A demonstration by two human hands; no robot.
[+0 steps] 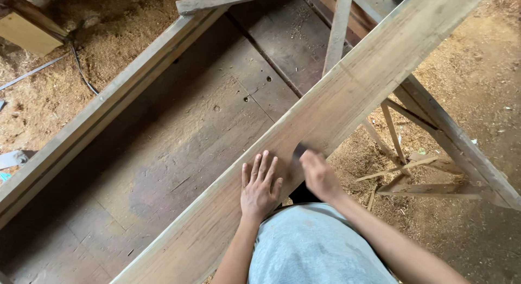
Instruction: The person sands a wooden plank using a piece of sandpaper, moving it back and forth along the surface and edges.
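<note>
Overhead, one long pale plank [325, 118] runs on a slant from the lower left of the frame to the upper right, lying across one dark wooden workbench [179, 148] whose raised rail [92, 121] borders its far side. Sawdust [108, 40] covers the floor on both sides of the bench, and one thin dark cable [78, 67] trails through it at the upper left. Beneath the plank on the right stands a wooden trestle [450, 137] of several slanted legs (thin offcut strips lie tangled at its foot). A narrower slat [337, 32] crosses behind the plank near the top of the frame.

Two bare hands work at the plank's near edge, both belonging to the person wearing the camera, whose light blue shirt [315, 246] fills the bottom centre. One, the left hand [259, 186], lies flat on the plank's face, palm down, fingers straight and slightly spread, holding nothing. The other, the right hand [320, 175], is blurred; its fingers are curled around one small dark object [299, 150] pressed against the plank's edge, just beside the left hand. What that object is cannot be told from the blur.
</note>
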